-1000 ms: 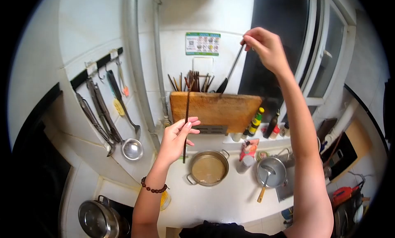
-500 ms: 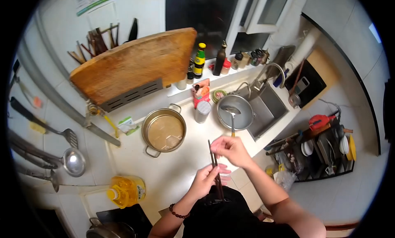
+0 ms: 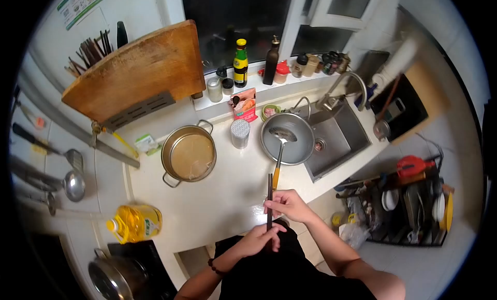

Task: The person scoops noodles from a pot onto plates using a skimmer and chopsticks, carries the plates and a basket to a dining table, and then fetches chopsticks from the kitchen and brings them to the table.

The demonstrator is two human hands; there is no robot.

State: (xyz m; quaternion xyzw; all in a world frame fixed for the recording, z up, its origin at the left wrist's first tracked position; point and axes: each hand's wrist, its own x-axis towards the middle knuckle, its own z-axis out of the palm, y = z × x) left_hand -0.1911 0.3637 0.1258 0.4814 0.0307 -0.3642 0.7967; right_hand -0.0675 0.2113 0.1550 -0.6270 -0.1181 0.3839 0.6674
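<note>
A pair of dark chopsticks (image 3: 269, 196) stands nearly upright in the picture, between my two hands at the counter's front edge. My right hand (image 3: 290, 204) pinches them around the middle. Lower down, my left hand (image 3: 260, 240) has its fingers curled round their lower end. Just beyond the chopsticks' tips lies the orange handle of a slotted ladle (image 3: 282, 136), its head inside a grey metal bowl (image 3: 305, 151). On the left part of the counter is a two-handled pot (image 3: 168, 157) with brownish liquid.
A wooden cutting board (image 3: 140, 67) leans at the back left. Bottles, including a yellow-capped one (image 3: 240, 64), line the window ledge. An oil jug (image 3: 135, 223) is at the left, a shaker can (image 3: 240, 134) mid-counter, a sink (image 3: 341, 137) at the right, a lidded pot (image 3: 111, 276) lower left.
My right hand has come down from the chopstick holder area to my left hand, and both now hold the chopsticks together. The view has tilted down and turned right.
</note>
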